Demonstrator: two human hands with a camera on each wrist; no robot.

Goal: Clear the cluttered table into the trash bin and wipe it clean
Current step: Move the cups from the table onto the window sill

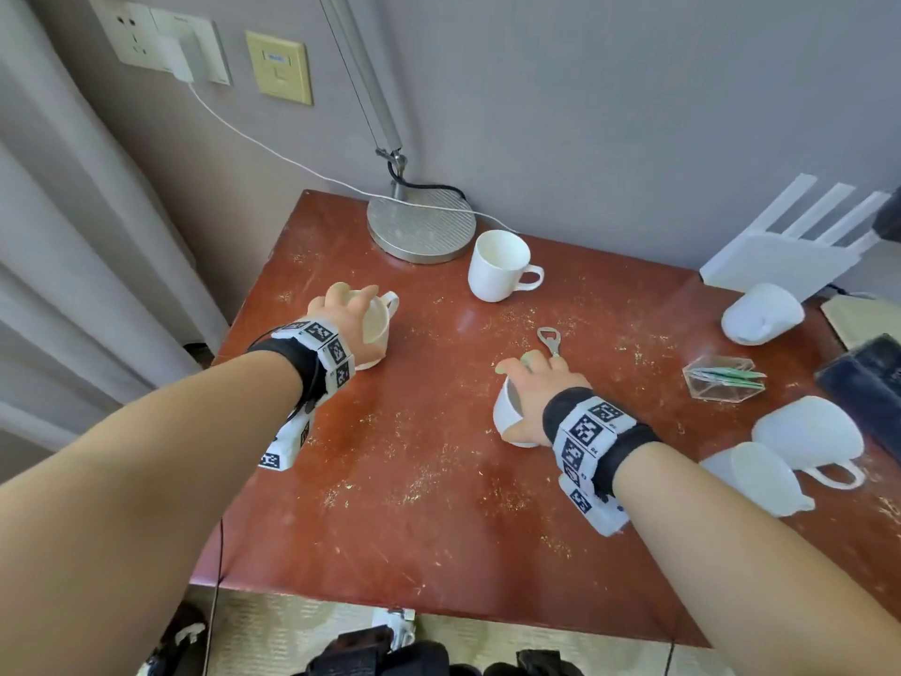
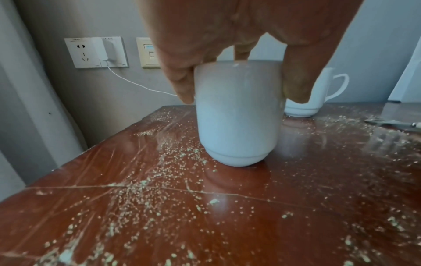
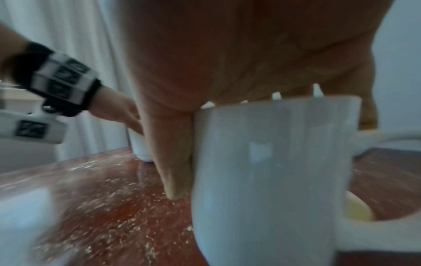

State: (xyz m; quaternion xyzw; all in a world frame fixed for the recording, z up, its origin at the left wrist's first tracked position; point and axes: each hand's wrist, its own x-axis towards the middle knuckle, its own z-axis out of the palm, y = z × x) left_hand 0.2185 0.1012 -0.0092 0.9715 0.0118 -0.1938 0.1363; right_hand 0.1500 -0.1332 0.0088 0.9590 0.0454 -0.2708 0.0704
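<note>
Gripping from above, the left hand [image 1: 347, 304] curls its fingers [image 2: 182, 84] over the rim of a white mug [image 1: 375, 334] that stands upright near the left edge of the red table [image 1: 414, 505]. The right hand [image 1: 534, 392] clasps a second mug [image 1: 512, 417] the same way, thumb [image 3: 175, 162] down one side and its handle [image 3: 373, 189] sticking out on the other; whether this mug's base touches the table cannot be told through the blur. Both mugs sit directly under the palms. Just beyond the right hand's fingertips lies a bottle opener [image 1: 550, 340]. Crumbs [image 2: 145, 189] are scattered over the tabletop. A third mug [image 1: 499, 265] stands upright farther back beside a lamp base [image 1: 421, 226]. Three more white cups [image 1: 809, 431] lie tipped over at the right, near a clear holder [image 1: 721, 378].
</note>
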